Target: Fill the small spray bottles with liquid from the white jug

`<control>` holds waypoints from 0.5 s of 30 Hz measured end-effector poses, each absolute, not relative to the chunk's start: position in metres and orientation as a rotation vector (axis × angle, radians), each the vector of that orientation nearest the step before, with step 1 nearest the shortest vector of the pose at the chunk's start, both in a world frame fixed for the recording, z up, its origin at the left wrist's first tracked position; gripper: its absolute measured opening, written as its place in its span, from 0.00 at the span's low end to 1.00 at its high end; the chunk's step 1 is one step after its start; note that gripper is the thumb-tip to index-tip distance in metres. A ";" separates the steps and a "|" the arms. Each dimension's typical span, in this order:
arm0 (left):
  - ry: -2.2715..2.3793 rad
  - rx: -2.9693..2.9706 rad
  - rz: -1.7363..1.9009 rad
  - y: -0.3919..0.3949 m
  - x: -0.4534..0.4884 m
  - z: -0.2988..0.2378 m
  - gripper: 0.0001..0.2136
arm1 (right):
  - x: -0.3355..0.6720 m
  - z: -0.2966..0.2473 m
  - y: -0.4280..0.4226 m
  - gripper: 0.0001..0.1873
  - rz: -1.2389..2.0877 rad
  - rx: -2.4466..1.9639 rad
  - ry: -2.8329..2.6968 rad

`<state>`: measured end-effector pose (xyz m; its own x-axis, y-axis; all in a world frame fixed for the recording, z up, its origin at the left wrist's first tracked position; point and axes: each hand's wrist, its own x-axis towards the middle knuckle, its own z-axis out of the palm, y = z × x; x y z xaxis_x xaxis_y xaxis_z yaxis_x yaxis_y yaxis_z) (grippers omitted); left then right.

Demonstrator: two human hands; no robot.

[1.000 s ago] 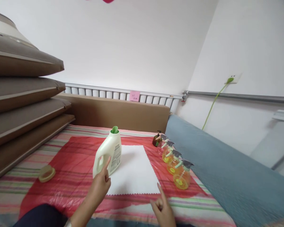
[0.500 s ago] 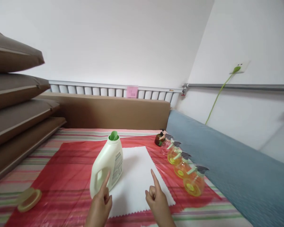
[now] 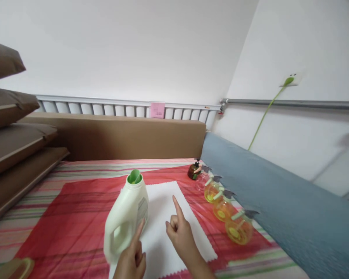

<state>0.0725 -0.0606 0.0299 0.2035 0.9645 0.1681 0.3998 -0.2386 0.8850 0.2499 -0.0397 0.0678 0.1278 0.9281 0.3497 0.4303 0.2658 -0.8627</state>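
My left hand (image 3: 133, 254) is in front of a pale green detergent jug (image 3: 125, 217), its index finger stretched out and overlapping the jug's label side in view. Its other fingers are curled, and it holds nothing. My right hand (image 3: 182, 236) hovers over a white sheet with a zigzag edge (image 3: 163, 193), also with the index finger extended and nothing held. The jug stands upright, partly on the sheet, its mouth uncapped and showing a green pour spout (image 3: 134, 177). Whether the left fingertip touches the jug I cannot tell.
Along the right stand several round pump bottles (image 3: 240, 230) with yellow liquid or pink tint, plus a dark brown one (image 3: 194, 170). A pale round lid (image 3: 17, 269) lies lower left on red plastic sheeting (image 3: 66, 217). Brown cushions (image 3: 20, 174) are stacked at left.
My view has shifted slightly. My right hand has moved left and up over the sheet, closer to the jug. My left hand has moved slightly right and down. Both index fingers stay extended.
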 end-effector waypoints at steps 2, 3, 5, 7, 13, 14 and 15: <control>1.282 1.770 0.990 -0.068 0.074 0.039 0.35 | 0.252 0.073 -0.049 0.40 0.593 -1.333 -1.478; 1.286 1.785 0.992 -0.071 0.076 0.044 0.35 | 0.253 0.076 -0.054 0.40 0.593 -1.333 -1.473; 1.306 1.826 0.998 -0.075 0.080 0.056 0.36 | 0.256 0.082 -0.062 0.41 0.590 -1.335 -1.462; 1.323 1.867 0.983 -0.075 0.086 0.069 0.37 | 0.259 0.088 -0.069 0.42 0.582 -1.340 -1.460; 1.335 1.923 0.972 -0.071 0.096 0.095 0.39 | 0.273 0.095 -0.083 0.44 0.520 -1.384 -1.476; 1.338 1.923 0.984 -0.071 0.096 0.097 0.39 | 0.275 0.096 -0.085 0.44 0.506 -1.397 -1.479; 1.348 1.925 0.997 -0.072 0.095 0.099 0.39 | 0.278 0.096 -0.087 0.44 0.494 -1.409 -1.482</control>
<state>0.0949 -0.0719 0.0993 0.2103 0.9462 0.2461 0.5126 -0.3210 0.7964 0.2779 -0.0870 0.0960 0.1686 0.9138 0.3695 0.5092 0.2402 -0.8265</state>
